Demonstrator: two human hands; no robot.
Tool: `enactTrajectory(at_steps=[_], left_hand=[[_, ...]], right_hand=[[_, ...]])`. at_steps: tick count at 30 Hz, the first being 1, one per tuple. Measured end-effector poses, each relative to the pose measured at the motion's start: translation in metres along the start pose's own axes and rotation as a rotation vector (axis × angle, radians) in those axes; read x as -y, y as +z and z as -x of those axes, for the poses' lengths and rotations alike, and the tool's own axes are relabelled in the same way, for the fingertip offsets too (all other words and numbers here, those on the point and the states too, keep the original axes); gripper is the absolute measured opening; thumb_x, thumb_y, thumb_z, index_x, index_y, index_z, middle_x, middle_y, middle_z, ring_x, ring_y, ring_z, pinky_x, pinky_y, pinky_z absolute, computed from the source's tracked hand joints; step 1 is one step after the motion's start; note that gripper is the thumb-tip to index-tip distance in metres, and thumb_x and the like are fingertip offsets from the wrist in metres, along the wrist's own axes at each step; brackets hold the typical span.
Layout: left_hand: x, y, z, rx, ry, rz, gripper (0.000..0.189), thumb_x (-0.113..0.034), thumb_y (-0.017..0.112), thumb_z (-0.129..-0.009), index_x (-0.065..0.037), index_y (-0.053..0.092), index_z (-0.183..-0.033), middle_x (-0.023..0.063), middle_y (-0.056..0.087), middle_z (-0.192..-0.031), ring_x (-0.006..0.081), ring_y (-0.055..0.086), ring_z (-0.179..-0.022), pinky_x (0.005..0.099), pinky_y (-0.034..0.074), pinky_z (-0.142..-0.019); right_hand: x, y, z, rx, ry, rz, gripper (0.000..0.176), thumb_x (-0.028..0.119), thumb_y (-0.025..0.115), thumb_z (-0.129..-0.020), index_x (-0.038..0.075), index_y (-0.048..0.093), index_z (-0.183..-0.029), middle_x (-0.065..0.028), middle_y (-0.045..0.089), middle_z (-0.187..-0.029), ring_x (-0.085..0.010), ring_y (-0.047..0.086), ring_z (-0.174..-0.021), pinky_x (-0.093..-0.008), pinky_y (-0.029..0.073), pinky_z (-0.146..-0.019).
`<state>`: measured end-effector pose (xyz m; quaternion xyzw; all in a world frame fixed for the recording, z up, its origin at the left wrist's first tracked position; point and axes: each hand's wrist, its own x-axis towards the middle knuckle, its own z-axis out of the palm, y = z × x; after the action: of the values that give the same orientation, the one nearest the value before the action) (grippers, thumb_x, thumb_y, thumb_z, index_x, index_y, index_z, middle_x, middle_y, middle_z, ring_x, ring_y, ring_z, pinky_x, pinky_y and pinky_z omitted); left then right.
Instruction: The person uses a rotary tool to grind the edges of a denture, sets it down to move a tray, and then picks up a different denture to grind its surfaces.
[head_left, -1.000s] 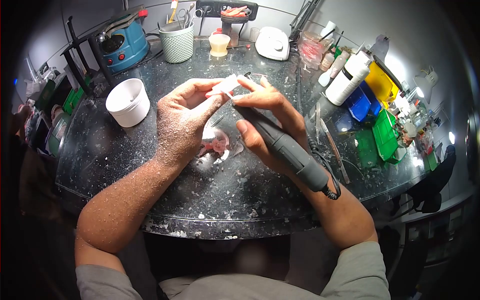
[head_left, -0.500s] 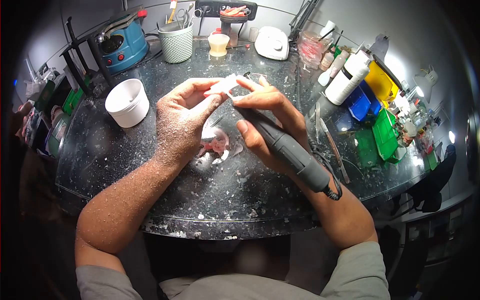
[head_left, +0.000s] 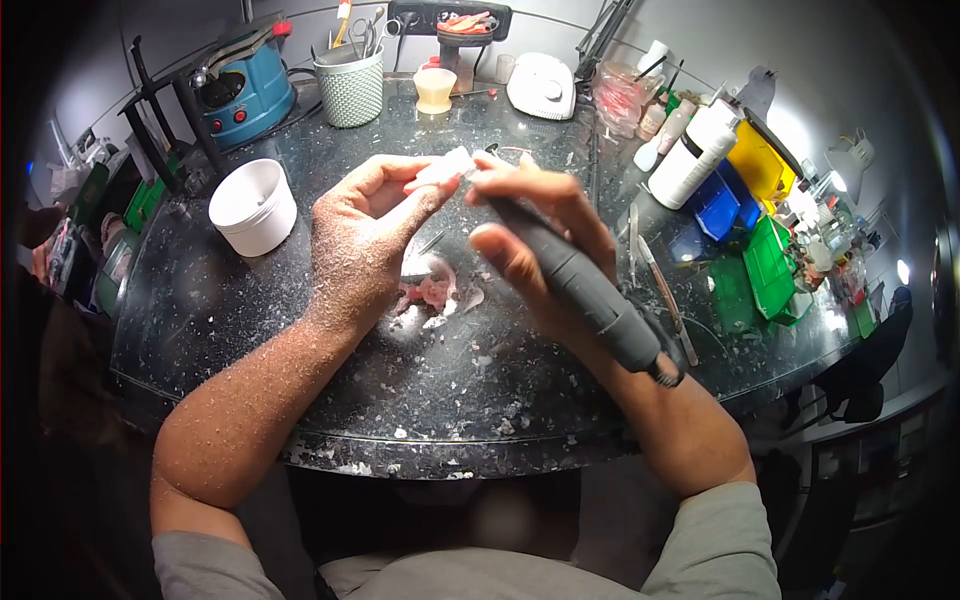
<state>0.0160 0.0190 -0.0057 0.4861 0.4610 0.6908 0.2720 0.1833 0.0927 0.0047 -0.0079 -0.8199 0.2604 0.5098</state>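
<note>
Pinched between the fingers and thumb of my left hand [head_left: 365, 220] is a small pink-and-white dental piece [head_left: 445, 168], overexposed by bright light. Pale grinding dust coats that hand and forearm. My right hand [head_left: 545, 215] is wrapped round a dark grey rotary handpiece [head_left: 575, 275], slightly blurred, its cord end slanting down to the right. The handpiece's front end points at the dental piece; whether its tip touches cannot be made out. Below the hands, pink and white scraps [head_left: 430, 292] lie on the black speckled bench [head_left: 420, 390].
A white tub [head_left: 253, 215] stands left, with a blue machine [head_left: 245, 95] behind it. At the back are a woven cup of tools [head_left: 350, 90], a yellowish cup [head_left: 435, 92] and a white device [head_left: 542, 87]. Right are a white bottle [head_left: 697, 155], a knife-like tool [head_left: 668, 298] and coloured bins [head_left: 768, 265].
The handpiece and my right hand have shifted slightly, the handpiece's rear end moving a little. My left hand has tilted the dental piece slightly, staying in nearly the same place.
</note>
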Motion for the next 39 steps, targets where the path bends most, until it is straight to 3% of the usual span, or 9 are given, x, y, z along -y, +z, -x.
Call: enactTrajectory(at_steps=[4, 10, 14, 18, 21, 29, 31, 36, 39], left_hand=[[-0.007, 0.004, 0.005, 0.048, -0.03, -0.059, 0.024, -0.008, 0.071, -0.094, 0.002, 0.062, -0.114, 0.0135, 0.072, -0.111, 0.017, 0.069, -0.105, 0.0312, 0.053, -0.096], [-0.004, 0.01, 0.016, 0.28, 0.135, -0.238, 0.038, -0.008, 0.074, -0.089, 0.0, 0.061, -0.124, 0.0122, 0.069, -0.118, 0.0161, 0.065, -0.111, 0.0304, 0.052, -0.096], [-0.019, 0.006, 0.013, 0.173, -0.176, -0.237, 0.029, -0.013, 0.072, -0.092, -0.003, 0.066, -0.118, 0.0084, 0.07, -0.112, 0.0129, 0.066, -0.104, 0.0277, 0.052, -0.089], [-0.011, 0.003, 0.0, 0.053, 0.294, -0.423, 0.031, -0.016, 0.072, -0.093, -0.002, 0.066, -0.12, 0.0064, 0.07, -0.106, 0.0122, 0.065, -0.096, 0.0282, 0.051, -0.09], [-0.009, 0.006, 0.005, 0.173, -0.049, -0.083, 0.029, -0.012, 0.071, -0.094, 0.002, 0.065, -0.119, 0.0108, 0.072, -0.11, 0.0157, 0.067, -0.105, 0.0306, 0.051, -0.097], [0.001, 0.003, -0.003, 0.06, 0.006, 0.054, 0.023, -0.008, 0.072, -0.093, 0.003, 0.065, -0.112, 0.0113, 0.073, -0.102, 0.0148, 0.07, -0.096, 0.0292, 0.054, -0.092], [0.004, 0.001, -0.003, 0.04, 0.023, 0.051, 0.028, -0.009, 0.074, -0.091, 0.0, 0.064, -0.116, 0.0113, 0.071, -0.109, 0.0173, 0.068, -0.103, 0.0339, 0.052, -0.098], [0.004, 0.001, -0.003, 0.068, 0.024, 0.082, 0.025, -0.002, 0.072, -0.09, 0.001, 0.063, -0.113, 0.0111, 0.071, -0.106, 0.0178, 0.07, -0.101, 0.032, 0.053, -0.095], [0.005, 0.002, -0.004, 0.069, 0.014, 0.109, 0.026, -0.002, 0.072, -0.09, 0.0, 0.062, -0.114, 0.0113, 0.071, -0.105, 0.018, 0.07, -0.102, 0.0323, 0.053, -0.096]], right_hand=[[-0.002, -0.004, 0.001, -0.108, 0.191, 0.024, 0.038, 0.026, 0.075, -0.091, 0.005, 0.06, -0.119, -0.0094, 0.066, -0.104, -0.0161, 0.065, -0.1, -0.0308, 0.052, -0.087], [-0.003, -0.004, 0.0, -0.136, 0.157, 0.068, 0.04, 0.009, 0.08, -0.085, 0.008, 0.059, -0.119, -0.0059, 0.065, -0.102, -0.0131, 0.064, -0.094, -0.0269, 0.052, -0.082], [-0.009, -0.007, -0.001, -0.191, 0.312, -0.011, 0.034, 0.006, 0.079, -0.085, 0.008, 0.063, -0.115, -0.0059, 0.07, -0.101, -0.0118, 0.069, -0.092, -0.0242, 0.056, -0.078], [-0.006, -0.018, -0.005, -0.088, 0.145, 0.08, 0.032, 0.004, 0.076, -0.087, 0.006, 0.063, -0.117, -0.0072, 0.069, -0.106, -0.0134, 0.068, -0.099, -0.0272, 0.055, -0.087], [-0.004, -0.016, -0.006, -0.082, 0.228, -0.022, 0.032, 0.006, 0.075, -0.089, 0.004, 0.063, -0.118, -0.0079, 0.068, -0.109, -0.0138, 0.067, -0.1, -0.028, 0.054, -0.088], [-0.018, -0.024, -0.005, -0.317, 0.261, -0.128, 0.035, 0.017, 0.066, -0.097, -0.003, 0.058, -0.125, -0.0106, 0.068, -0.103, -0.0142, 0.066, -0.093, -0.0271, 0.054, -0.085], [-0.005, -0.019, -0.007, -0.315, 0.357, -0.283, 0.032, 0.016, 0.056, -0.102, -0.007, 0.05, -0.123, -0.0177, 0.065, -0.105, -0.0234, 0.068, -0.105, -0.036, 0.057, -0.096], [-0.004, -0.016, -0.006, -0.367, 0.38, -0.324, 0.026, 0.015, 0.064, -0.097, -0.003, 0.054, -0.113, -0.0142, 0.068, -0.101, -0.0138, 0.067, -0.092, -0.0278, 0.054, -0.084], [-0.005, -0.02, -0.005, -0.268, 0.334, -0.111, 0.027, 0.014, 0.055, -0.101, -0.007, 0.047, -0.117, -0.0197, 0.063, -0.105, -0.0262, 0.069, -0.106, -0.0371, 0.059, -0.094]])
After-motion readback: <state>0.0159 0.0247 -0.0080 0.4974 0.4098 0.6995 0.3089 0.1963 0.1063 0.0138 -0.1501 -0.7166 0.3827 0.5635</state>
